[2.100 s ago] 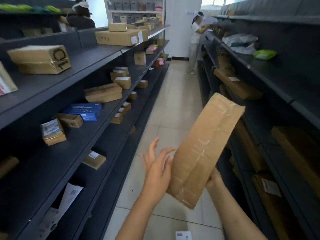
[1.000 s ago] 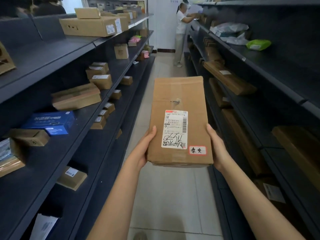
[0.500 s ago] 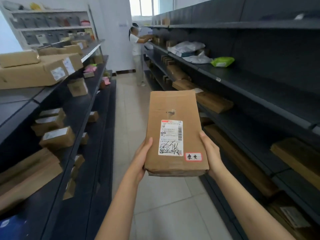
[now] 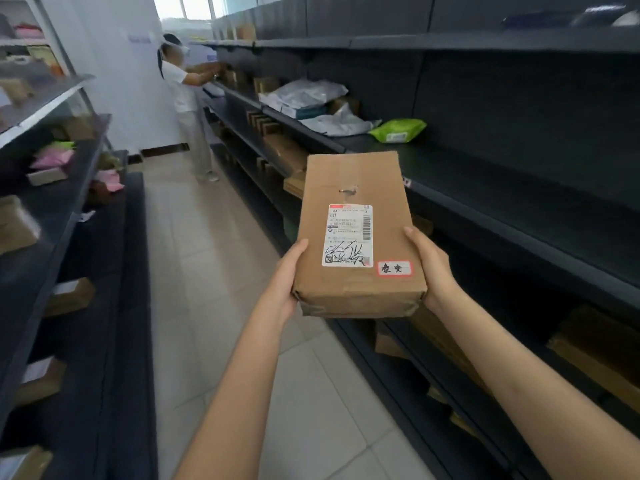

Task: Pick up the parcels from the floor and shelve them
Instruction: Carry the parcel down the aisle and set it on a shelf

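A brown cardboard parcel (image 4: 356, 188) with a white shipping label and a small red-edged sticker faces up in front of me at chest height. My left hand (image 4: 285, 277) grips its near left edge and my right hand (image 4: 431, 268) grips its near right edge. The parcel hovers over the aisle's right side, next to the dark shelf (image 4: 519, 206) on the right, whose board beside the parcel is bare. The parcel's underside is hidden.
Dark shelving lines both sides of a tiled aisle (image 4: 214, 289). The right shelf holds white plastic bags (image 4: 304, 93) and a green packet (image 4: 396, 129); boxes (image 4: 595, 348) lie on lower levels. A person in white (image 4: 183, 95) stands at the aisle's far end. The left shelves (image 4: 52, 202) carry small parcels.
I turned the parcel label-up and took it in both hands. My view has swung right, so the right shelf now fills more of the frame; the parcel sits closer to it.
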Motion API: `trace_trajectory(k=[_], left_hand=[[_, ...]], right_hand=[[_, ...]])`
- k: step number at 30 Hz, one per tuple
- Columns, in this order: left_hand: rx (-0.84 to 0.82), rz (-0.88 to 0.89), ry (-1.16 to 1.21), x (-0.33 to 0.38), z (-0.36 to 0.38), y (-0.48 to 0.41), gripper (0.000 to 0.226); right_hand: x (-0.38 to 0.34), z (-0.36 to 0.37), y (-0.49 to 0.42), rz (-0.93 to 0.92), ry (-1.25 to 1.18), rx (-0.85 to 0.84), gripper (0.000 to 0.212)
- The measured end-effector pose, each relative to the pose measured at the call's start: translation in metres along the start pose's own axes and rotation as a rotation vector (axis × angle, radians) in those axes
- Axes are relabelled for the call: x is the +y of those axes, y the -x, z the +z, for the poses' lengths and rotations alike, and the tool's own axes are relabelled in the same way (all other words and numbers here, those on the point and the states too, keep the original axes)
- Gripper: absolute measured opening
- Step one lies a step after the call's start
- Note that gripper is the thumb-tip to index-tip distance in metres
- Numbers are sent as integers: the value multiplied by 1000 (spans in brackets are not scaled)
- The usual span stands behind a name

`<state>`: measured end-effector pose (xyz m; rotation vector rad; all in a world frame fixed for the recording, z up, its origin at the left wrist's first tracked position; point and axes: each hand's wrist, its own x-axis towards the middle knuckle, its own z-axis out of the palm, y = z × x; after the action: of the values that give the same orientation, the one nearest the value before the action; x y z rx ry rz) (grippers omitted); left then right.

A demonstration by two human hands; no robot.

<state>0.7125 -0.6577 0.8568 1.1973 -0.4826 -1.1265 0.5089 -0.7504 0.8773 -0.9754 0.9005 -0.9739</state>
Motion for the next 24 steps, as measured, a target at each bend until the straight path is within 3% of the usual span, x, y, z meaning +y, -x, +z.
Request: trace_trajectory(k=[4,9,12,16,19,24], left_hand=[[-77,-29,-15,24,27,-87,21],[-294,-87,-114,44,81,-202,34],[-439,-131,-167,59,120,-268,31],[-574,-151,-237,78,166,-347,40],[-623,-171,-327,92,202,-401,49],[-704,-237,-375,101,249,-460,27]], right_hand=[[-23,3,-63,-37,-22,152,64],[-54,-6,-138,-76,-58,404,40],[-75,-14,-182,-91,-76,561,50],[-100,-21,-231,-102,-135,652,24],[-116,-30,-275,-101,-146,710,45],[-128,-50,-332,-80,-191,806,52]])
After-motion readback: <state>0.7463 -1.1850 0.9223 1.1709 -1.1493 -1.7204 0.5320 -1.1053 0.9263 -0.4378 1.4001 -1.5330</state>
